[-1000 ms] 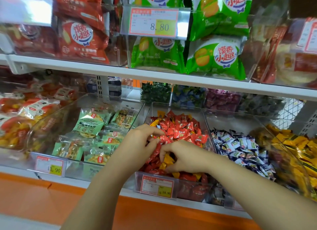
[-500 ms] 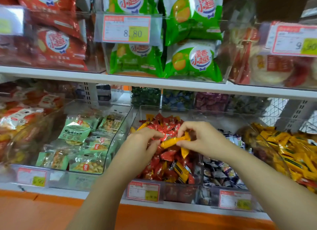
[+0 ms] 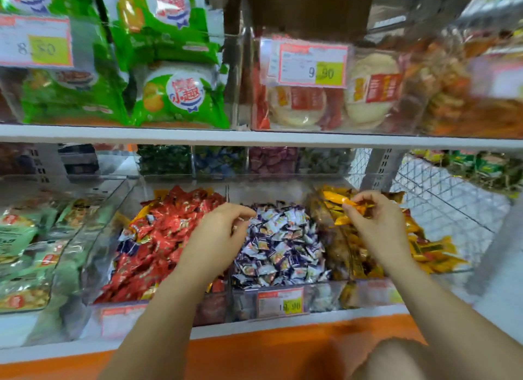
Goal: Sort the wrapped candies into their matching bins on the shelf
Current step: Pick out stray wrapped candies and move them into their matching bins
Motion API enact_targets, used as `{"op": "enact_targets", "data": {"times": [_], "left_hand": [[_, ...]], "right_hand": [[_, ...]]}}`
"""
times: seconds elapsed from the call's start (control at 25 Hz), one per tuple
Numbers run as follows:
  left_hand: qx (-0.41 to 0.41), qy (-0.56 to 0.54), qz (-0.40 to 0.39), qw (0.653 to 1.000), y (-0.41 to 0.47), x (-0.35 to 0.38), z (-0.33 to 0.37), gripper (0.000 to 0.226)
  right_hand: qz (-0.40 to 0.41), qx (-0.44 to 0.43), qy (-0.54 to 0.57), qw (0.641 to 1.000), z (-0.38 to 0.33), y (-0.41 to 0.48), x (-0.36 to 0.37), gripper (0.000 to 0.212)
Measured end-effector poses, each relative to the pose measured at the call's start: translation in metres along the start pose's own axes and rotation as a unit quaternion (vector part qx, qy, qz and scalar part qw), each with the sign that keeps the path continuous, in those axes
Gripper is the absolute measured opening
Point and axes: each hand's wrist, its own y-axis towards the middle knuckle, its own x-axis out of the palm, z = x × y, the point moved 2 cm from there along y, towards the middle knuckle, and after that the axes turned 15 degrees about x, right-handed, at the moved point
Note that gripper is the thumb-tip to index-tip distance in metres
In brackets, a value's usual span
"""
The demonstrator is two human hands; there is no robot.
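Nearest runs the orange front band [image 3: 254, 348] of the store shelf, with the white shelf edge [image 3: 254, 327] just above it. A red-framed paper price tag with a yellow patch [image 3: 280, 302] is clipped to the front of the clear plastic middle bin [image 3: 246, 303], which holds purple-and-white wrapped candies [image 3: 280, 243]. To its left stands the clear plastic bin [image 3: 99, 255] of red wrapped candies [image 3: 152, 238], and far left lie pale green snack packets [image 3: 17, 238].

The left hand [image 3: 218, 238] hovers over the divide between the red bin and the middle bin, its fingers loosely curled, with nothing seen in them. The right hand [image 3: 379, 224] is farther right, above the clear plastic right bin [image 3: 368, 292] of yellow wrapped candies [image 3: 430, 252]. Its thumb and fingertips pinch one orange-yellow wrapped candy [image 3: 348, 202], held in the air over the far end of that bin.

Behind the three bins is a back row of small clear compartments with dark green sweets [image 3: 164, 159], blue sweets [image 3: 219, 160], purple sweets [image 3: 273, 159] and grey-green sweets [image 3: 322, 160]. Above, the white upper shelf board [image 3: 254, 137] carries green snack bags [image 3: 181, 96] on the left, and on the right round pale cakes in clear wrap [image 3: 370, 91] behind a second tag reading 9.90 [image 3: 312, 65].
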Motion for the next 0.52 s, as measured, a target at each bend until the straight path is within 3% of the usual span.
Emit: {"op": "enact_targets", "data": {"times": [0.16, 0.28, 0.4, 0.52], "left_hand": [[-0.012, -0.002, -0.011, 1.000, 0.004, 0.009, 0.005, 0.025], [-0.010, 0.005, -0.015, 1.000, 0.002, 0.009, 0.001, 0.025], [-0.006, 0.020, -0.017, 1.000, 0.000, 0.007, -0.002, 0.025], [0.002, 0.021, -0.015, 1.000, -0.002, 0.003, -0.001, 0.025]], "right_hand": [[0.052, 0.051, -0.094, 0.993, 0.039, 0.028, -0.017, 0.015], [0.071, 0.013, -0.234, 0.969, 0.046, 0.035, -0.012, 0.013], [-0.005, -0.021, -0.353, 0.935, 0.044, 0.032, -0.003, 0.030], [-0.116, 0.004, -0.433, 0.894, 0.051, 0.034, -0.001, 0.042]]}}
